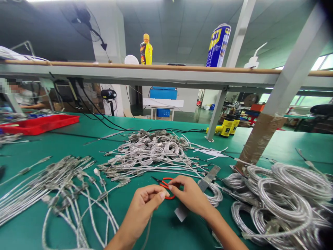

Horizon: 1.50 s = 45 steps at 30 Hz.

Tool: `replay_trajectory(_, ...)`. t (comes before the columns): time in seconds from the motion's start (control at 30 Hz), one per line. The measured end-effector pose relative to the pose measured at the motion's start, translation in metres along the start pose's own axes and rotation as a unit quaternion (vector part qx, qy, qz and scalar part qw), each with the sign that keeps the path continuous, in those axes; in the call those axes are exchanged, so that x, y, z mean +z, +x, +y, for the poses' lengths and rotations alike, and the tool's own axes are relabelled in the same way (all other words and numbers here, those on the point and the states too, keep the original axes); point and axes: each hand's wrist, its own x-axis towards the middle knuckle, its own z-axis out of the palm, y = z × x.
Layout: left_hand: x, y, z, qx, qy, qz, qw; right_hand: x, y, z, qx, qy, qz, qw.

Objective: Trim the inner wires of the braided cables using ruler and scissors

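Observation:
My left hand [145, 203] is closed in a pinch, and a thin pale cable [148, 231] hangs down from beneath it. Close beside its fingertips, my right hand [189, 194] also pinches, but whatever lies between those fingers is too small to make out. Just behind both hands, small pliers or snips with red-orange handles [171, 198] lie on the green table, partly covered by the fingers. A flat metal strip [213, 173] passes under my right hand, and its near end shows below the wrist. A coiled cable [215, 196] sits beside it.
A heap of clear-jacketed cables [156, 152] lies ahead, with spread cables [78, 191] at left and large coils [283, 198] at right. A red tray [44, 123] stands far left. A shelf [156, 74] on posts crosses above. Yellow-black bottles [227, 126] stand behind. A person sits far left.

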Motion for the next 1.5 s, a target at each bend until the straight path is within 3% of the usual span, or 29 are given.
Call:
replay_trajectory(0.1, 0.0, 0.0, -0.002, 0.003, 0.0, -0.001, 1.0, 0.01, -0.001, 0.003, 0.027, -0.165, 0.027, 0.986)
replay_trajectory(0.3, 0.0, 0.0, -0.002, 0.002, 0.018, -0.005, 1.0, 0.023, -0.003, -0.001, 0.066, -0.207, 0.024, 0.976)
replay_trajectory(0.5, -0.004, 0.004, -0.006, -0.005, 0.039, 0.026, 0.999, 0.025, -0.004, -0.002, 0.093, -0.215, 0.06, 0.97)
replay_trajectory(0.57, -0.006, 0.005, -0.008, -0.009, 0.049, 0.036, 0.998, 0.024, -0.004, -0.003, 0.078, -0.183, 0.07, 0.977)
replay_trajectory(0.67, -0.008, 0.006, -0.009, -0.01, 0.054, 0.048, 0.997, 0.023, -0.003, -0.005, 0.007, 0.006, 0.06, 0.998)
replay_trajectory(0.73, -0.008, 0.007, -0.009, -0.005, 0.048, 0.055, 0.997, 0.023, -0.003, -0.008, -0.038, 0.148, 0.032, 0.988)
replay_trajectory(0.8, -0.008, 0.008, -0.008, 0.006, 0.037, 0.063, 0.997, 0.023, -0.004, -0.011, -0.053, 0.207, 0.004, 0.977)
replay_trajectory(1.5, -0.009, 0.009, -0.011, 0.038, 0.008, 0.045, 0.998, 0.022, -0.008, -0.012, -0.03, 0.133, -0.008, 0.991)
